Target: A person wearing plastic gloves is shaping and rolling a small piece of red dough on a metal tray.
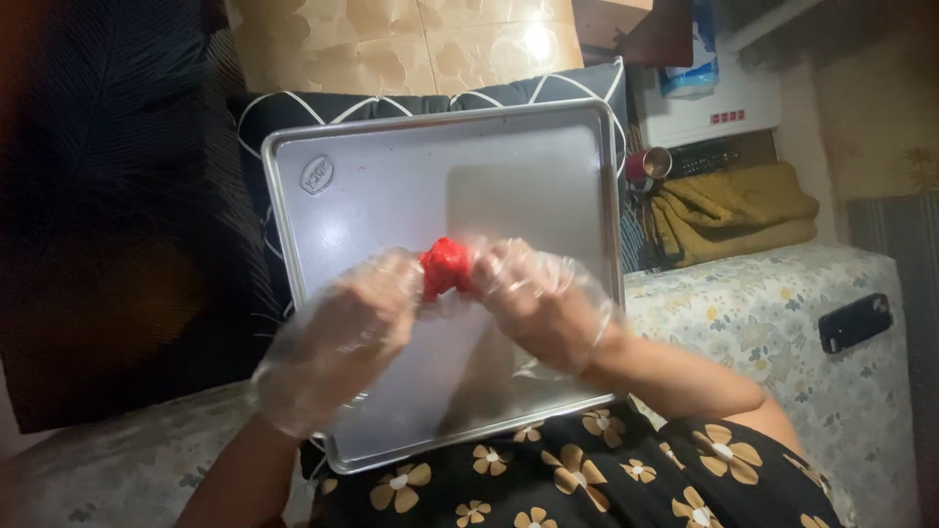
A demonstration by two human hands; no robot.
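A small lump of red dough or clay (445, 266) is pinched between both of my hands above a silver metal baking tray (391, 176). My left hand (342, 337) wears a loose clear plastic glove and grips the lump from the left. My right hand (538, 298), also in a clear glove, grips it from the right. The tray rests on my lap, over a black dress with yellow flowers (587, 479), and the part under my hands is hidden.
A dark cushion with white lines (411, 103) lies under the tray's far edge. A floral bed cover (782, 323) spreads to the right, with a black phone (856, 323) on it. A folded mustard blanket (734, 210) and a red cup (648, 166) sit beyond.
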